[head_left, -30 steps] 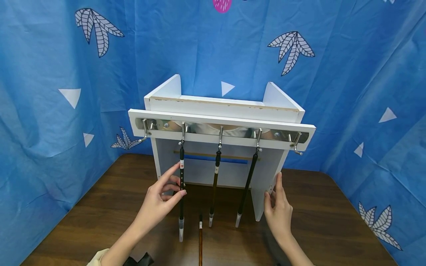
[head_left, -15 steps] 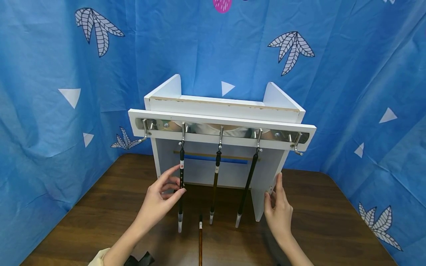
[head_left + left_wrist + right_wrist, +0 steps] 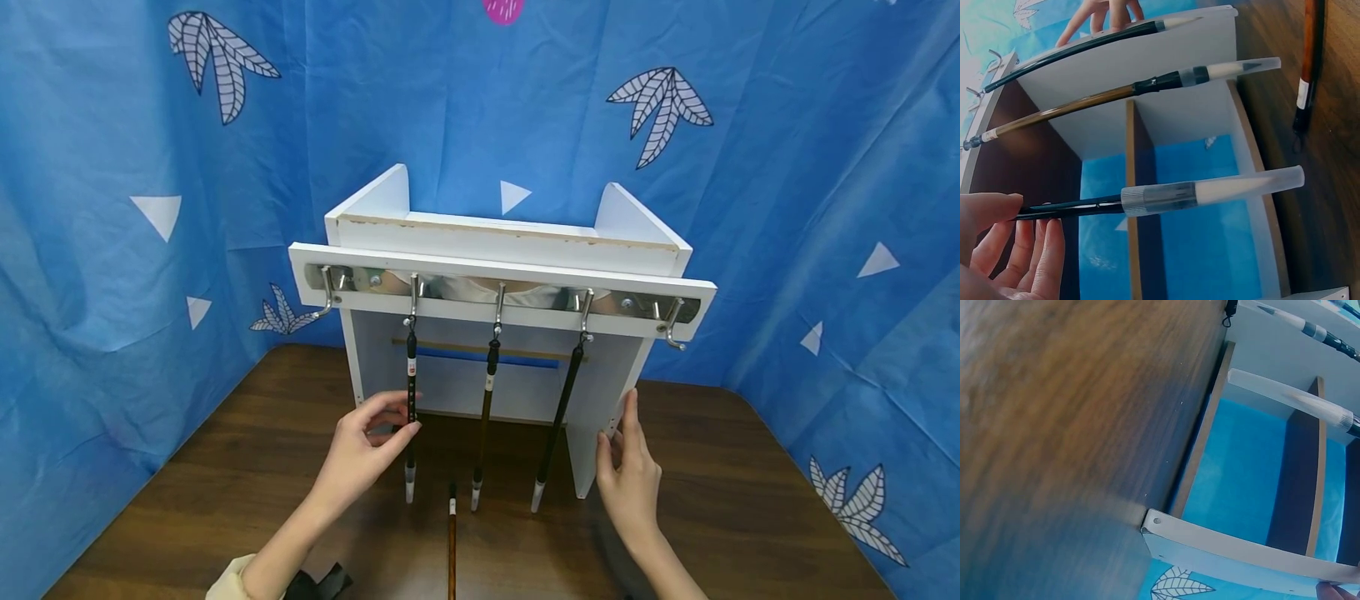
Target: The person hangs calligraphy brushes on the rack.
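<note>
My left hand [image 3: 360, 454] holds a black-handled writing brush [image 3: 411, 367] between thumb and fingers, partway down the handle. The brush hangs by its loop from the second hook from the left, its tip under a clear cap [image 3: 1247, 185]. My right hand [image 3: 632, 492] rests with extended fingers against the outer side of the shelf's right panel [image 3: 592, 442]. Between the hands hang a brown-handled brush [image 3: 486, 408] and a dark brush [image 3: 562, 396], also tip down. In the right wrist view only fingertips [image 3: 1335, 591] show, at the panel's outer face.
A white hook rail [image 3: 465, 265] with a mirrored strip runs across the front of the white shelf [image 3: 495, 242]; its end hooks bear nothing. Another brown brush [image 3: 452, 546] lies on the wooden table [image 3: 712, 467]. A black object [image 3: 318, 583] sits at the near edge.
The lower end of the held brush has swung back toward the shelf. My left index finger has moved down off the white label. The right hand stays at the panel.
</note>
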Demonstrator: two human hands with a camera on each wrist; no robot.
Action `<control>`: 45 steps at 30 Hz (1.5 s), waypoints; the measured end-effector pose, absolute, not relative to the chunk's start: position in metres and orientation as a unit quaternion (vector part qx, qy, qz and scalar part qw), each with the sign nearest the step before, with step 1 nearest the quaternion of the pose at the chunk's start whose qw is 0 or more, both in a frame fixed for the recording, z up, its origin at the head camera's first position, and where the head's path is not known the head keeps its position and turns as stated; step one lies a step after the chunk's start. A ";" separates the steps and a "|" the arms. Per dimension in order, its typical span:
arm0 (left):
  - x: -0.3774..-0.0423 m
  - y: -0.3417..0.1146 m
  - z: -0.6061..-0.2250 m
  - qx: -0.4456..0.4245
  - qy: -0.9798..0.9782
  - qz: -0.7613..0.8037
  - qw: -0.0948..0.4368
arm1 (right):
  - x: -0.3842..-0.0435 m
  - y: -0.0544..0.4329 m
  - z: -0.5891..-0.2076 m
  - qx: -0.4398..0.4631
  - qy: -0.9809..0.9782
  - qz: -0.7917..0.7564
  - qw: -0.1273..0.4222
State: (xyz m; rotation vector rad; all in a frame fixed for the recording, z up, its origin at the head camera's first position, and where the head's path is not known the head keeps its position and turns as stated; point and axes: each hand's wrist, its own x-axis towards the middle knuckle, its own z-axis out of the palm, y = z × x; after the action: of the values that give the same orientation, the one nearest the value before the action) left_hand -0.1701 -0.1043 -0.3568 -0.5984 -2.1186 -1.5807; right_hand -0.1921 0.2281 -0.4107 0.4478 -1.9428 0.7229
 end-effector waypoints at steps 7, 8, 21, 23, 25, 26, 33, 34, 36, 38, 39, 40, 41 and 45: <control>-0.174 -0.102 -0.361 -0.237 -0.755 -0.572 0.217 | -0.193 0.229 -0.411 0.181 -0.804 0.298 0.482; -0.174 -0.102 -0.362 -0.239 -0.754 -0.571 0.218 | -0.193 0.229 -0.411 0.179 -0.805 0.299 0.480; -0.177 -0.104 -0.371 -0.216 -0.762 -0.575 0.205 | -0.193 0.228 -0.410 0.181 -0.801 0.300 0.486; -0.177 -0.104 -0.372 -0.212 -0.765 -0.573 0.202 | -0.193 0.228 -0.410 0.181 -0.801 0.301 0.486; -0.176 -0.105 -0.374 -0.208 -0.769 -0.571 0.197 | -0.193 0.228 -0.410 0.182 -0.800 0.299 0.488; -0.176 -0.105 -0.374 -0.204 -0.772 -0.570 0.195 | -0.193 0.228 -0.410 0.183 -0.799 0.297 0.490; -0.174 -0.110 -0.382 -0.206 -0.771 -0.576 0.180 | -0.193 0.227 -0.410 0.190 -0.793 0.298 0.495; -0.174 -0.110 -0.383 -0.206 -0.771 -0.575 0.178 | -0.193 0.227 -0.409 0.190 -0.793 0.298 0.495; -0.173 -0.112 -0.385 -0.205 -0.773 -0.574 0.176 | -0.193 0.227 -0.409 0.191 -0.793 0.298 0.496; -0.171 -0.113 -0.386 -0.202 -0.776 -0.573 0.171 | -0.192 0.227 -0.409 0.190 -0.793 0.296 0.497; -0.170 -0.113 -0.387 -0.199 -0.778 -0.572 0.167 | -0.192 0.227 -0.409 0.189 -0.793 0.296 0.497; -0.169 -0.114 -0.387 -0.197 -0.780 -0.571 0.162 | -0.192 0.227 -0.409 0.189 -0.793 0.296 0.498; -0.168 -0.115 -0.388 -0.194 -0.784 -0.569 0.155 | -0.192 0.227 -0.409 0.190 -0.793 0.296 0.498; -0.164 -0.118 -0.393 -0.192 -0.811 -0.539 0.121 | -0.192 0.227 -0.409 0.189 -0.793 0.300 0.495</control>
State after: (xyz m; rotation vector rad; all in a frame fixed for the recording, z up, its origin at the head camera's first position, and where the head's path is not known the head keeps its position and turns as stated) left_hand -0.1644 -0.1182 -0.3932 -0.5598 -2.3692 -1.5751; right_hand -0.1921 0.2270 -0.4089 0.4588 -1.9232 0.7270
